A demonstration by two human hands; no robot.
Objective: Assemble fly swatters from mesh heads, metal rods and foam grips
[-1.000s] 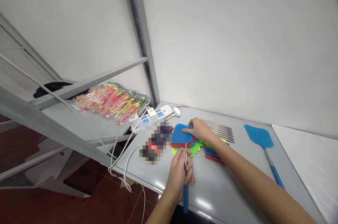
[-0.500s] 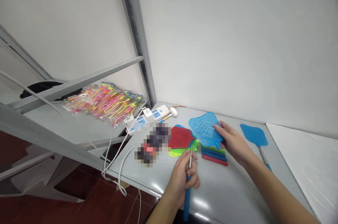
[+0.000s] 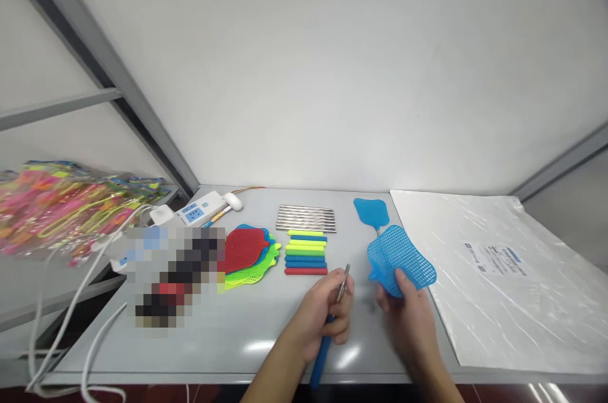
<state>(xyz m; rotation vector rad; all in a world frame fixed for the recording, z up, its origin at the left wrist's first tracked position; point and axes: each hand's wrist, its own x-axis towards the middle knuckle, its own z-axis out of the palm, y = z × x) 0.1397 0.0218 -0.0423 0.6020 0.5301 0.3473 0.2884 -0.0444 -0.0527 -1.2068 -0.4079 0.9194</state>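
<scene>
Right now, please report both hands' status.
Left hand holds blue-handled rod. Right hand holds blue mesh head, apart from rod. Blue swatter partly hidden behind.

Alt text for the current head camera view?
A left hand grips a metal rod with a blue handle; the right hand holds a blue mesh swatter head over a grey table. On it lie piled swatter heads, a row of coloured handles and more rods.

White wall [image 3: 304,73] behind glossy grey table [image 3: 223,339]
</scene>
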